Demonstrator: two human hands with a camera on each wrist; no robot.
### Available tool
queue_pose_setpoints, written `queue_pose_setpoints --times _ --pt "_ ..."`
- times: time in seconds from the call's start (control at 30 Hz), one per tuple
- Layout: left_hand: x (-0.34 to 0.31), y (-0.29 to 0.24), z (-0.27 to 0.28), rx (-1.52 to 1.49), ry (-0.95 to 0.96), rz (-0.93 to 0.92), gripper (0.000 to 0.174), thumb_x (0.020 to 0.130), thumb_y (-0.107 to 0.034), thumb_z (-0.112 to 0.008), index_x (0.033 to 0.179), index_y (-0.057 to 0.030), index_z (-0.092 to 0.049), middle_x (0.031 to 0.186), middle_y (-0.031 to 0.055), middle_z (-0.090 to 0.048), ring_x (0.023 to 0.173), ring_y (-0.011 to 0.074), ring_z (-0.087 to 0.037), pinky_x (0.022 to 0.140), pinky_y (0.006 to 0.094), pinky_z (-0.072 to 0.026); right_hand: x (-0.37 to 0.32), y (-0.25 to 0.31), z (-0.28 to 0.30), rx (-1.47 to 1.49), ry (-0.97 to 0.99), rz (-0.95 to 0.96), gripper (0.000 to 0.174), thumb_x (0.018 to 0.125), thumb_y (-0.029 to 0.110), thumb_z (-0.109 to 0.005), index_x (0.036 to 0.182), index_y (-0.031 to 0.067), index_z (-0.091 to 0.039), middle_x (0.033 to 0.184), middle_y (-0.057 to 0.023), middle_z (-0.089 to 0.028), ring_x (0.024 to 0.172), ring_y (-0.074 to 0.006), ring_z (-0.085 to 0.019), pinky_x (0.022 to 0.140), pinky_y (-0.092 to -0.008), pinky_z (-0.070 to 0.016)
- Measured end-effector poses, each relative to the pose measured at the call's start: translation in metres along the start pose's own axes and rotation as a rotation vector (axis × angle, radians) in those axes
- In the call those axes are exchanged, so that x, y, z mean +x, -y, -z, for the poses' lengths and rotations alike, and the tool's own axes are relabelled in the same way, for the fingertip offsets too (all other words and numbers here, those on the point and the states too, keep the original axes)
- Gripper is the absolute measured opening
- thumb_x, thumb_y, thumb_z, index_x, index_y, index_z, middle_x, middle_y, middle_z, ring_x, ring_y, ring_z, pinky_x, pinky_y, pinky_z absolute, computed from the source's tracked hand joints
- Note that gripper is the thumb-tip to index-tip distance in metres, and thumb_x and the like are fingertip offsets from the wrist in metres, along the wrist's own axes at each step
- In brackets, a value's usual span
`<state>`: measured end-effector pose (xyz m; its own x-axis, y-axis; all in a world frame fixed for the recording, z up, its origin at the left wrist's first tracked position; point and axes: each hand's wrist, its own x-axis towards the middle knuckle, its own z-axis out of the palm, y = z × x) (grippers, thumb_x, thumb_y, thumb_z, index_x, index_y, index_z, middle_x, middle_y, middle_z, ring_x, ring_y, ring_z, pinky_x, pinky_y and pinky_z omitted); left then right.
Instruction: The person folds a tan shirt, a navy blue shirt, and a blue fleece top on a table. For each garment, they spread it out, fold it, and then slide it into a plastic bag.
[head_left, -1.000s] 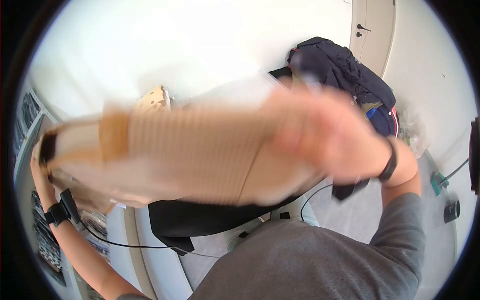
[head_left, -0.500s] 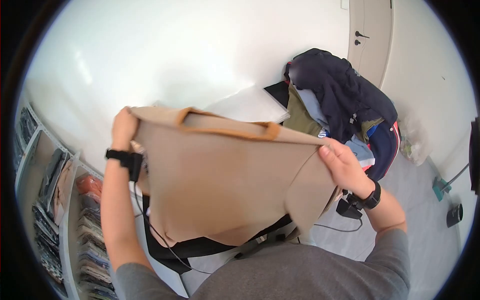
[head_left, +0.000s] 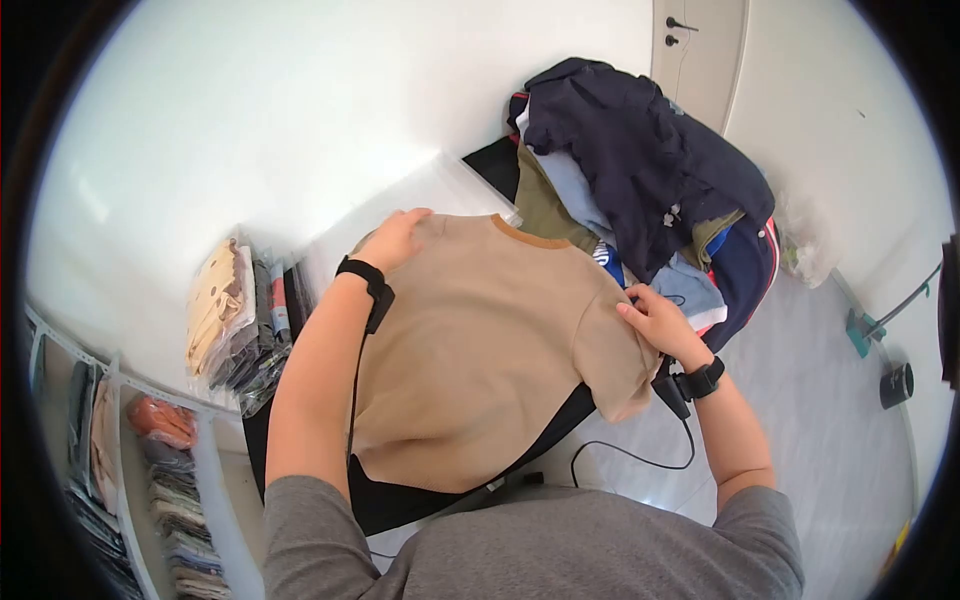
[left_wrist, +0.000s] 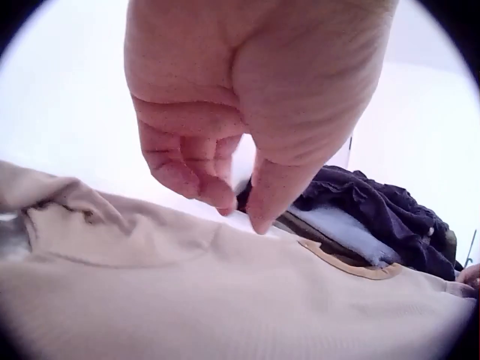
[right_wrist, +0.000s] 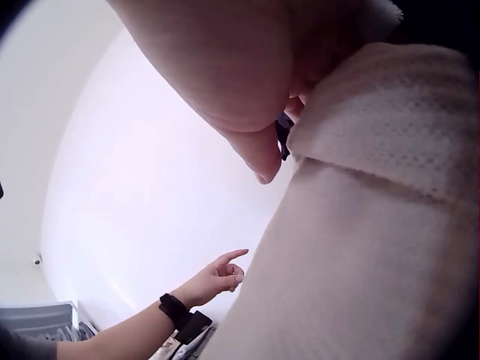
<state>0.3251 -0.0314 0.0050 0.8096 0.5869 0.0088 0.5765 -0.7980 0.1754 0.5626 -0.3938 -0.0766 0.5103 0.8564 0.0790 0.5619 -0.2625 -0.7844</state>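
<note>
White walls [head_left: 330,90] surround the work, with a pale door [head_left: 697,65] at the far right and a grey floor [head_left: 790,430] below. On the person's left stand shelves [head_left: 118,450] packed with folded clothes, one orange bundle [head_left: 165,420] among them. Across a black tabletop [head_left: 400,508] lies a tan shirt [head_left: 460,330], spread out nearly flat, its brown-trimmed collar [head_left: 545,242] at the far edge and its near hem slightly rumpled.

Both hands are at the shirt. The left hand [head_left: 398,240] is at its far left part, fingers bent and thumb a narrow gap from the fingertips; whether it touches the cloth I cannot tell. The right hand [head_left: 660,322] is at the sleeve on the other side, thumb held away; its fingers are partly hidden behind the fabric, so I cannot tell whether they grip it.

Beyond the shirt lie clear plastic sheets [head_left: 440,185]. To their right rises a heap with a navy garment [head_left: 620,150] on top, olive cloth [head_left: 548,200] and light blue cloth [head_left: 690,290] showing beneath. Bagged clothes [head_left: 235,310] are stacked at the tabletop's left end.
</note>
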Motion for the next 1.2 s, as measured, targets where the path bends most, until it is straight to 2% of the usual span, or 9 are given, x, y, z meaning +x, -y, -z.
queue_pose_setpoints --times 0.13,0.23,0.37,0.43,0.63,0.67,0.8,0.9,1.2 --pt "0.011 -0.019 -0.028 -0.317 0.135 -0.141 0.05 0.08 -0.01 -0.06 0.129 -0.0125 -0.048 0.084 0.0098 -0.06 0.08 0.0222 -0.057 0.075 0.0312 -0.0465 -0.002 0.013 0.003 -0.049 0.017 -0.022 0.033 0.083 0.024 -0.065 0.108 0.0036 -0.054 0.064 -0.0041 -0.056 0.059 -0.0126 -0.052 0.056 -0.0286 -0.0398" --pt "0.014 -0.024 -0.039 -0.351 0.167 -0.124 0.044 0.084 -0.011 -0.056 0.128 -0.0098 -0.049 0.084 0.0047 -0.058 0.08 0.0149 -0.056 0.072 0.0281 -0.0459 -0.004 0.012 0.003 0.047 0.021 -0.019 0.033 0.08 0.017 -0.067 0.107 0.0037 -0.054 0.061 -0.0025 -0.051 0.057 -0.0114 -0.048 0.054 -0.0278 -0.0374" --pt "-0.015 -0.019 -0.013 -0.464 0.162 -0.053 0.039 0.087 -0.014 -0.057 0.125 -0.0073 -0.052 0.09 0.0051 -0.06 0.083 0.015 -0.058 0.075 0.0287 -0.0462 -0.004 0.003 0.0 0.014 0.009 0.012 0.032 0.08 0.012 -0.067 0.108 0.0041 -0.053 0.061 -0.0022 -0.049 0.058 -0.0116 -0.048 0.054 -0.0275 -0.0374" --pt "-0.047 0.0 0.006 -0.35 0.029 -0.108 0.038 0.084 -0.019 -0.061 0.119 -0.006 -0.055 0.091 0.0094 -0.065 0.086 0.0211 -0.061 0.078 0.0325 -0.0478 -0.003 -0.002 -0.003 -0.008 -0.048 0.002 0.032 0.079 0.016 -0.066 0.107 0.0062 -0.054 0.069 -0.0099 -0.059 0.064 -0.0222 -0.057 0.059 -0.0333 -0.0434" --pt "-0.207 0.053 0.054 -0.364 0.024 0.257 0.033 0.089 -0.019 -0.057 0.118 -0.0019 -0.055 0.089 0.0027 -0.06 0.08 0.0109 -0.054 0.073 0.0257 -0.0449 0.001 -0.007 -0.008 0.02 -0.042 0.046 0.028 0.082 0.011 -0.063 0.108 0.0039 -0.053 0.063 -0.0057 -0.054 0.057 -0.0146 -0.05 0.055 -0.029 -0.04" --pt "-0.234 0.063 0.051 -0.351 -0.025 0.329 0.033 0.086 -0.02 -0.062 0.113 -0.0006 -0.058 0.085 0.0097 -0.064 0.078 0.0156 -0.058 0.073 0.0288 -0.047 0.002 -0.007 -0.008 0.031 -0.043 0.038 0.028 0.083 0.012 -0.063 0.108 0.0037 -0.054 0.063 -0.0049 -0.055 0.057 -0.0136 -0.05 0.055 -0.0285 -0.0399" --pt "-0.324 0.096 0.007 -0.346 0.019 0.565 0.035 0.083 -0.022 -0.065 0.11 -0.0008 -0.06 0.084 0.0102 -0.065 0.076 0.017 -0.059 0.069 0.0303 -0.0478 0.001 -0.005 -0.01 0.088 -0.025 0.008 0.031 0.084 0.012 -0.061 0.112 0.0026 -0.052 0.069 -0.0037 -0.059 0.063 -0.0093 -0.052 0.058 -0.0239 -0.0404" --pt "-0.352 0.097 -0.031 -0.606 -0.086 0.548 0.03 0.082 -0.02 -0.066 0.106 -0.0025 -0.061 0.084 0.008 -0.06 0.076 0.0166 -0.056 0.07 0.0285 -0.047 -0.002 -0.009 -0.008 0.198 0.048 -0.042 0.035 0.085 0.011 -0.061 0.117 0.0027 -0.049 0.076 -0.0032 -0.06 0.068 -0.0085 -0.053 0.062 -0.0218 -0.0411" --pt "-0.345 0.094 -0.051 -0.649 -0.194 0.502 0.024 0.073 -0.009 -0.069 0.093 -0.0012 -0.057 0.082 0.0065 -0.054 0.073 0.0136 -0.052 0.068 0.0271 -0.0453 -0.012 -0.005 -0.006 0.058 0.053 0.013 0.052 0.08 -0.001 -0.059 0.129 0.0033 -0.042 0.087 -0.0074 -0.06 0.078 -0.0127 -0.058 0.072 -0.0243 -0.0454"
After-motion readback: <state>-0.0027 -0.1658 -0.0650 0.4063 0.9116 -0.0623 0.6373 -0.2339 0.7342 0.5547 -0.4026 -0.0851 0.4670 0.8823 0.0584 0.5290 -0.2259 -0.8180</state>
